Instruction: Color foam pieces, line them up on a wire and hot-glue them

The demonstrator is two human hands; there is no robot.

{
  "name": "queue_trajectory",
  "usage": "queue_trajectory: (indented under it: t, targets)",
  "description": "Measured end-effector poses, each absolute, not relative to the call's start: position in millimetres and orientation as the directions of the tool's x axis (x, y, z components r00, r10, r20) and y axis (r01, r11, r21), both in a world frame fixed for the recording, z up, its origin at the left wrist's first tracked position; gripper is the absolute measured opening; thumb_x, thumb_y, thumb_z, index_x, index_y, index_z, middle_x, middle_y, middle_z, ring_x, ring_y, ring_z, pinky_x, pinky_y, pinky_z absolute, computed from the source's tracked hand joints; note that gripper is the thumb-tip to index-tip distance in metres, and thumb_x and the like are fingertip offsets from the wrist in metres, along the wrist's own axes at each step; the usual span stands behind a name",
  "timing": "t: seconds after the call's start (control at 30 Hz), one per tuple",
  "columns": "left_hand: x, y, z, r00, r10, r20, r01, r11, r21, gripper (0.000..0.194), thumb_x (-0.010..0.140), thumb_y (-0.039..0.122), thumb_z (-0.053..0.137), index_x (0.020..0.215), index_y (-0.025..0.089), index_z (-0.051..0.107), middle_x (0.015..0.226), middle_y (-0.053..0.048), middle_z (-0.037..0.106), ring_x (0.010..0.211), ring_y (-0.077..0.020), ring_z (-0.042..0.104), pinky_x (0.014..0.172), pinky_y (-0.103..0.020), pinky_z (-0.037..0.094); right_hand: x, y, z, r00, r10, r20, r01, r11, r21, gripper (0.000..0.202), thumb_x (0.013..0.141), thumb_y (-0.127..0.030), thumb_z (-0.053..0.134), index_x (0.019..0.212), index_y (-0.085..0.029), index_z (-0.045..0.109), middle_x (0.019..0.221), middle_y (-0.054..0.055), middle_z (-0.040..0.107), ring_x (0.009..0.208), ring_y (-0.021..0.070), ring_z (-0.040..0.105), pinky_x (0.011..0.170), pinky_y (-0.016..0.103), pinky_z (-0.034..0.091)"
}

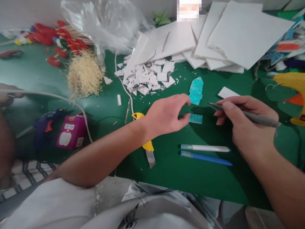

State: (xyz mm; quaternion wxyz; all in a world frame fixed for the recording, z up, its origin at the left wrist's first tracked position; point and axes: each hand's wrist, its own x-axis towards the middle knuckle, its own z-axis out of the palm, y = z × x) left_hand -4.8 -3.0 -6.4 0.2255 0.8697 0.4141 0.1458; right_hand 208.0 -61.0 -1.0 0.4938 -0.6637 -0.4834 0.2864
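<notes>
Turquoise rectangle [196, 119], flat and line-marked, lies by the left hand [165, 114].

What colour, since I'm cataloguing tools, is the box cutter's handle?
The box cutter's handle is yellow, best seen in the head view, the only one.

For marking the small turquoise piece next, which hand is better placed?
Right, probably: the right hand holds the pen, tip near the small turquoise piece; the left hand, at its edge, has no pen.
</notes>
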Motion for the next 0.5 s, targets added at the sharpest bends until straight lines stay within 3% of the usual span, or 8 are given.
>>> queue_trajectory:
  t: [0.1,0.23,0.37,0.5]
  targets:
    - [-6.0,-3.0,-7.1,0.517,0.843,0.147,0.722,-0.522,0.453,0.029,0.095,0.020,0.054,0.122,0.019,0.066,0.098,-0.002,0.068,0.085,-0.0150,0.066,0.072,-0.027,0.047,207.5,-59.8,-1.7,0.365,0.921,0.136,0.342,0.003,-0.940,0.014,0.081,-0.037,0.085,0.087,-0.027,0.078,0.075,-0.001,0.074,0.051,0.0124,0.063,0.051,0.030,0.056]
    - [-5.1,-2.8,-7.0,0.560,0.814,0.154,0.755,-0.578,0.310,0.031,0.098,0.020,0.051,0.124,0.017,0.068,0.112,-0.009,0.068,0.093,-0.0206,0.069,0.076,-0.033,0.049,206.5,-58.5,-4.4,0.349,0.916,0.198,0.331,0.078,-0.940,0.013,0.085,-0.029,0.081,0.098,-0.027,0.079,0.083,-0.002,0.078,0.056,0.0123,0.067,0.057,0.031,0.060]
    - [-2.5,-3.1,-5.1,0.547,0.834,0.074,0.809,-0.550,0.207,0.024,0.099,0.026,0.057,0.117,0.017,0.071,0.109,-0.009,0.067,0.088,-0.0228,0.068,0.071,-0.034,0.046,204.9,-59.1,-6.2,0.341,0.911,0.231,0.293,0.130,-0.947,0.015,0.094,-0.030,0.072,0.105,-0.022,0.079,0.081,0.001,0.078,0.062,0.0154,0.074,0.052,0.029,0.059]
    - [-2.2,-2.0,-5.1,0.539,0.840,0.060,0.814,-0.537,0.221,0.017,0.101,0.025,0.057,0.106,0.017,0.071,0.105,-0.008,0.067,0.084,-0.0209,0.067,0.068,-0.033,0.044,204.9,-60.2,-6.6,0.304,0.926,0.223,0.275,0.139,-0.951,0.020,0.097,-0.031,0.070,0.110,-0.020,0.080,0.072,0.000,0.076,0.053,0.0137,0.069,0.051,0.029,0.059]
